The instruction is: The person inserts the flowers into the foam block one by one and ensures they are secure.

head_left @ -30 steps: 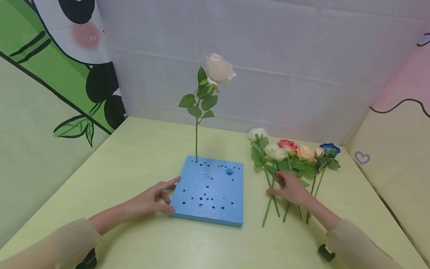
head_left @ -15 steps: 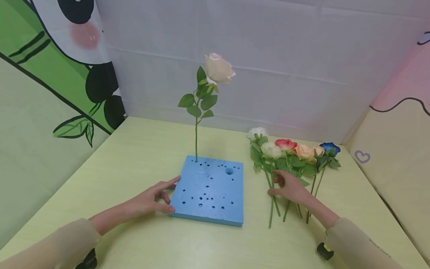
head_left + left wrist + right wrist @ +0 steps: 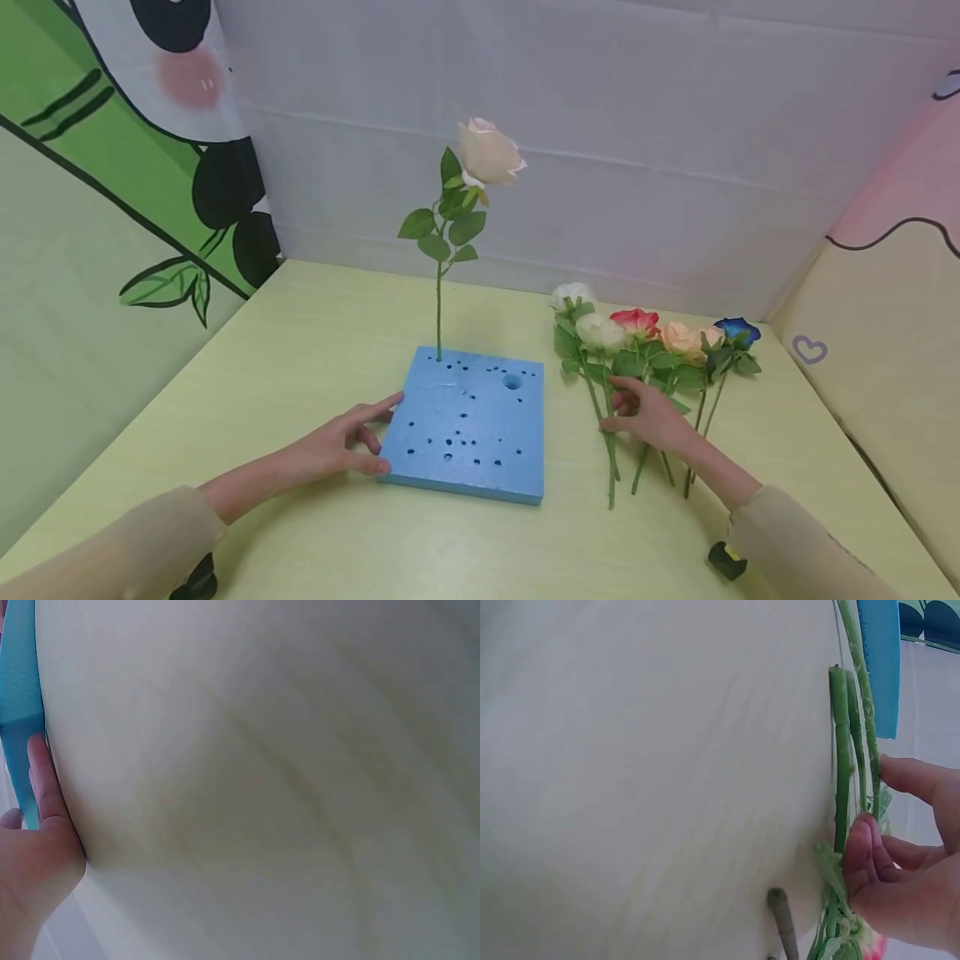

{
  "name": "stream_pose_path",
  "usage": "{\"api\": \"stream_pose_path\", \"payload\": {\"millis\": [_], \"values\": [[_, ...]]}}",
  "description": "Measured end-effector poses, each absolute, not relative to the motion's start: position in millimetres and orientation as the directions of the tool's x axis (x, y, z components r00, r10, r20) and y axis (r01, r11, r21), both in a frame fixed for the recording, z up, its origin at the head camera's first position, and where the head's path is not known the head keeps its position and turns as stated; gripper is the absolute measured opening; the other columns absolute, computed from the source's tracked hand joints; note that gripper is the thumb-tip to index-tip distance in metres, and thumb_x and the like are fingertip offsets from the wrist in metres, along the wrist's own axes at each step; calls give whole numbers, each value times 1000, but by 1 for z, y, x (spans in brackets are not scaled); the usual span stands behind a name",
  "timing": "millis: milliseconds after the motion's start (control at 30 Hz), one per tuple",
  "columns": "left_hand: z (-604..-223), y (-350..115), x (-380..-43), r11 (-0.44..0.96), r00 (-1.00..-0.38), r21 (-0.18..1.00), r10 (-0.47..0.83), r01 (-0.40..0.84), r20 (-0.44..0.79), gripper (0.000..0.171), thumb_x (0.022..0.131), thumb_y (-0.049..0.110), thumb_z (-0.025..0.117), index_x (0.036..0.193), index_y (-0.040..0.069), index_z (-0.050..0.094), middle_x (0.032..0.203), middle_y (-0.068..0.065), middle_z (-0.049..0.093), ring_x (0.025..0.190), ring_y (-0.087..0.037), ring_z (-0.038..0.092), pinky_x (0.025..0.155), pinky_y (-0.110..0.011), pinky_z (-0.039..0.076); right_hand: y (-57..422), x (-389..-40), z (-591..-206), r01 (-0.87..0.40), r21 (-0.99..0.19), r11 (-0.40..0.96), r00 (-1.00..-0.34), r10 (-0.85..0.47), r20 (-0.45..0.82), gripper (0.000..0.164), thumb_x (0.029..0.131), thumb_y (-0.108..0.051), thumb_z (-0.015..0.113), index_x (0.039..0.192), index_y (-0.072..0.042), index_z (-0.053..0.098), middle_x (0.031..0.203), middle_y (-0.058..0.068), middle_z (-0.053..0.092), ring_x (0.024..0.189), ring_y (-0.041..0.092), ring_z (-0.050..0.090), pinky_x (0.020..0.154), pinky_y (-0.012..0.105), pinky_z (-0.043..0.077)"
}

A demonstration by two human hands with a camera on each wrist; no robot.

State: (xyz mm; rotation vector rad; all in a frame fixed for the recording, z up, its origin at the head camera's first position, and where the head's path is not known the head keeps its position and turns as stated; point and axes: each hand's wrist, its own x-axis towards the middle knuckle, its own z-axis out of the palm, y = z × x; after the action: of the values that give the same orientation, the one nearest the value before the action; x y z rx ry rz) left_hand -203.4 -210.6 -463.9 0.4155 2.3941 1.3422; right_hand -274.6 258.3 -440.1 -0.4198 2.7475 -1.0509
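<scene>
My left hand (image 3: 348, 442) rests along the left edge of a blue foam block (image 3: 491, 417) dotted with holes, fingers spread and thumb at the front corner. Upright in the block's back left part stands a pale pink rose (image 3: 489, 154) with a leafy stem. To the right, my right hand (image 3: 652, 421) pinches the stem of a cream rose (image 3: 600, 332), which lies among other roses. In the right wrist view that green stem (image 3: 866, 705) runs between thumb and fingertips, with other stems beside it.
Around the held rose lie a white rose (image 3: 572, 296), a red rose (image 3: 635, 322), peach roses (image 3: 681, 340) and a blue rose (image 3: 738, 331), stems toward the front. A pale wall cloth (image 3: 637, 125) hangs behind the table (image 3: 322, 333).
The lower end of the cream rose's stem has swung right and its bloom has shifted slightly left under the right hand. The white and red blooms have shifted slightly left too. The left hand stays still.
</scene>
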Motion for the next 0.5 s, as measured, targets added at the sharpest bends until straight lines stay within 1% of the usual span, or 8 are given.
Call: {"api": "stream_pose_path", "payload": {"millis": [200,367,500], "values": [[-464,-210,-204,510,-893,857,416,70,-175,91,85,30,76,158,30,22,155,-18,33,103,-23,53,79,-27,43,261,-275,-437,-165,-718,676,-941,-325,-89,74,87,-18,75,147,4,39,116,20,60,97,22,64,72,27,52],[-463,-210,-205,506,-893,860,415,64,-177,90,85,30,76,158,31,22,155,-18,33,103,-23,53,77,-25,43,261,-276,-437,-139,-749,648,-937,-331,-113,72,89,-16,73,148,4,38,112,20,64,89,15,66,72,27,55],[-463,-210,-205,493,-889,867,426,76,-165,91,86,28,76,158,29,21,154,-19,33,102,-21,54,78,-26,42,262,-277,-436,-118,-774,622,-930,-342,-133,71,91,-15,70,150,3,35,112,20,64,85,15,67,71,28,56]]}}
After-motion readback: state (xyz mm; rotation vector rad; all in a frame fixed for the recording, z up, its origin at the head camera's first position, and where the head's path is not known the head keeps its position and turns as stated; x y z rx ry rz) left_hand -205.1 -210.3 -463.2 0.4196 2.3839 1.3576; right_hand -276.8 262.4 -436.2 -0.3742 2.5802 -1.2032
